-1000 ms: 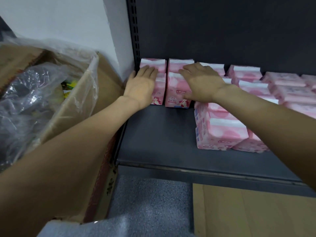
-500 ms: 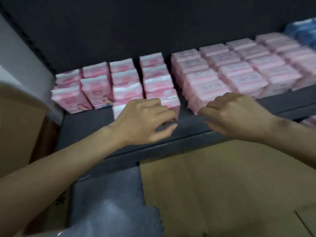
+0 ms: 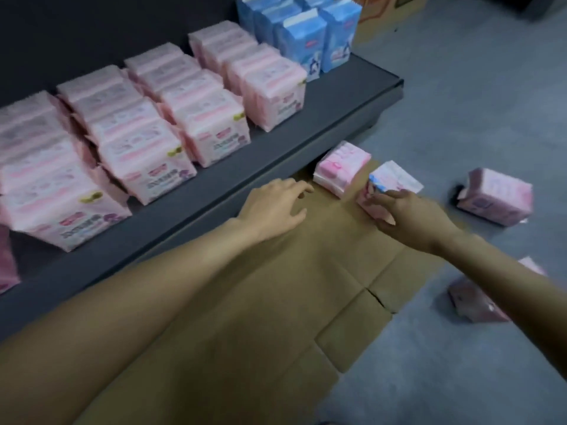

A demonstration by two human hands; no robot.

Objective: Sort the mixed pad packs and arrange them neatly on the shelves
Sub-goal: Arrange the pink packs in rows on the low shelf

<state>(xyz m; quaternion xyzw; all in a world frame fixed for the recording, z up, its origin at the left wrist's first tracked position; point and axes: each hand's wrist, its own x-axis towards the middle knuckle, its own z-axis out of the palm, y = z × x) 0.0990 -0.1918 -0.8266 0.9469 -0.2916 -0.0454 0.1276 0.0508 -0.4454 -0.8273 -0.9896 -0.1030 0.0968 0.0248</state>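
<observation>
Rows of pale pink pad packs [image 3: 171, 118] stand on the dark shelf [image 3: 276, 154], with blue packs [image 3: 306, 41] at its far right end. On the flattened cardboard [image 3: 276, 302] below lie two loose pink packs. My right hand [image 3: 408, 216] grips the nearer one, a pink pack with a blue corner [image 3: 389, 182]. The other loose pink pack [image 3: 340, 167] lies just left of it, close to the shelf edge. My left hand [image 3: 276, 207] hovers over the cardboard with relaxed fingers, holding nothing, a little short of that pack.
Another pink pack [image 3: 497, 200] lies on the grey floor at the right. A further pink pack [image 3: 478, 299] sits partly behind my right forearm. A cardboard box [image 3: 383, 13] stands beyond the shelf's right end.
The view swung right along the shelf. Both hands left the front of the shelf rows and came down to the cardboard; my right hand took hold of a loose pink pack.
</observation>
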